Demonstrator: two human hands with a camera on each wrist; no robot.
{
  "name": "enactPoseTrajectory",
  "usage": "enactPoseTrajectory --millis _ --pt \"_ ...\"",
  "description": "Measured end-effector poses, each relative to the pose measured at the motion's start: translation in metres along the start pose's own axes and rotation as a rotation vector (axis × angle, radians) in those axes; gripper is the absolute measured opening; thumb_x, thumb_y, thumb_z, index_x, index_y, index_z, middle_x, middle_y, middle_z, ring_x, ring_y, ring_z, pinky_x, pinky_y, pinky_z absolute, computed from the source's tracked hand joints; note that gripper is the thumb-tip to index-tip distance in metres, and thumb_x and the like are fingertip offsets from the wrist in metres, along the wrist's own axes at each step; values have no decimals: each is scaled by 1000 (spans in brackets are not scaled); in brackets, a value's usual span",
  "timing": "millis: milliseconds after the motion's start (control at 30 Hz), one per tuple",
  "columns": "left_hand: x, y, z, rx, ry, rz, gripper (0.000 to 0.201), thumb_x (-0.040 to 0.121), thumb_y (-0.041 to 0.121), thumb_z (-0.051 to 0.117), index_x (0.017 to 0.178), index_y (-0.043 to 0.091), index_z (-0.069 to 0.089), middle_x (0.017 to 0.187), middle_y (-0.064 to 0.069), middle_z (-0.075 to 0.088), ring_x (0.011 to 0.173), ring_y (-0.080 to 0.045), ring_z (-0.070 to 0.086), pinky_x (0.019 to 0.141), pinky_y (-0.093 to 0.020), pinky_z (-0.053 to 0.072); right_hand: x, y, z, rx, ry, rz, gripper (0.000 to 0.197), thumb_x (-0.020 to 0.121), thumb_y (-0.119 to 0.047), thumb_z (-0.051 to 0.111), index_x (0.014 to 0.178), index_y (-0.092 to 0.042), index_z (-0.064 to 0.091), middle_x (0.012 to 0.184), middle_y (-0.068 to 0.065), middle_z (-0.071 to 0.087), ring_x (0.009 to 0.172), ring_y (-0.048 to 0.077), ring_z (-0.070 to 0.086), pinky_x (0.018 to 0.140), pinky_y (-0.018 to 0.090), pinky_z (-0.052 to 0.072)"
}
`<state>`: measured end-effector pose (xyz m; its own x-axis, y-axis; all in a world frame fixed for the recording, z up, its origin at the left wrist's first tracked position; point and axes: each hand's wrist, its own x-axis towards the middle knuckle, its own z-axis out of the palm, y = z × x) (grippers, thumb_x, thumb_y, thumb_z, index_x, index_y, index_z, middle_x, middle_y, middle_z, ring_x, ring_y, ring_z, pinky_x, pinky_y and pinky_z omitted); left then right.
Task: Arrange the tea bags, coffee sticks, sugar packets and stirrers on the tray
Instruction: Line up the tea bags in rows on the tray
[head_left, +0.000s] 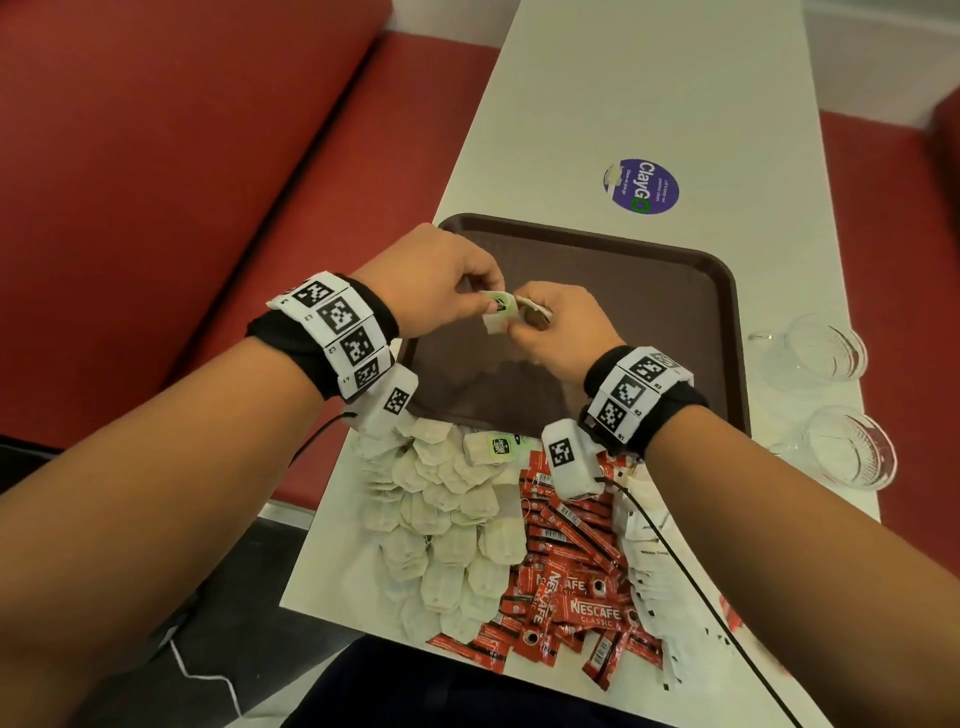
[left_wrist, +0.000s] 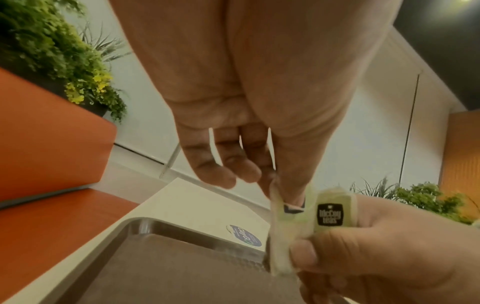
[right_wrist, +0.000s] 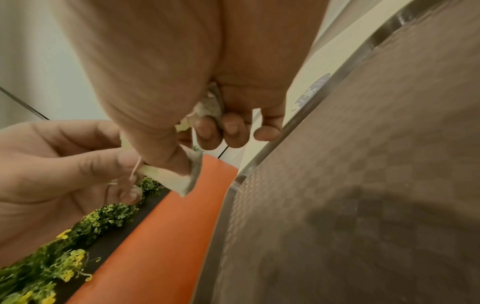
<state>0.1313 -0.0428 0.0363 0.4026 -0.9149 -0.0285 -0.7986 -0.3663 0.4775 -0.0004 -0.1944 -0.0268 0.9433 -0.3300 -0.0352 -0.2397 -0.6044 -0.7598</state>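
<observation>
Both hands hover over the brown tray (head_left: 675, 291), sharing one tea bag (head_left: 497, 312) with a green tag. My left hand (head_left: 480, 296) pinches the bag's paper (left_wrist: 281, 222) between thumb and forefinger. My right hand (head_left: 522, 325) pinches the green "McCoy teas" tag (left_wrist: 330, 214) and the bag's edge (right_wrist: 182, 181). Another tea bag (right_wrist: 210, 109) is tucked under the right hand's curled fingers. On the white table, nearer to me than the tray, lie piles of tea bags (head_left: 441, 519), red Nescafe coffee sticks (head_left: 561, 577) and white sugar packets (head_left: 649, 577).
Two clear glass cups (head_left: 826, 353) (head_left: 852, 449) stand right of the tray near the table's edge. A purple round sticker (head_left: 641, 187) sits on the table beyond the tray. A red bench (head_left: 182, 156) runs along the left side. Wrist cables trail across the piles.
</observation>
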Motion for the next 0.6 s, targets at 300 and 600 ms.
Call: enactPoseTrajectory --millis 300,600 --pt "20 -29 23 -180 32 -213 18 87 25 76 104 22 74 92 7 72 86 -10 66 82 -29 53 3 8 2 36 -21 97 13 89 -37 71 94 -25 67 84 -6 68 77 14 64 72 32 52" --pt "102 -89 10 26 114 -538 33 77 28 85 108 23 74 104 1 73 96 -16 66 91 -32 54 -37 26 -9 -45 -437 334 39 104 -38 47 88 -5 60 73 8 68 66 26 66 72 41 57"
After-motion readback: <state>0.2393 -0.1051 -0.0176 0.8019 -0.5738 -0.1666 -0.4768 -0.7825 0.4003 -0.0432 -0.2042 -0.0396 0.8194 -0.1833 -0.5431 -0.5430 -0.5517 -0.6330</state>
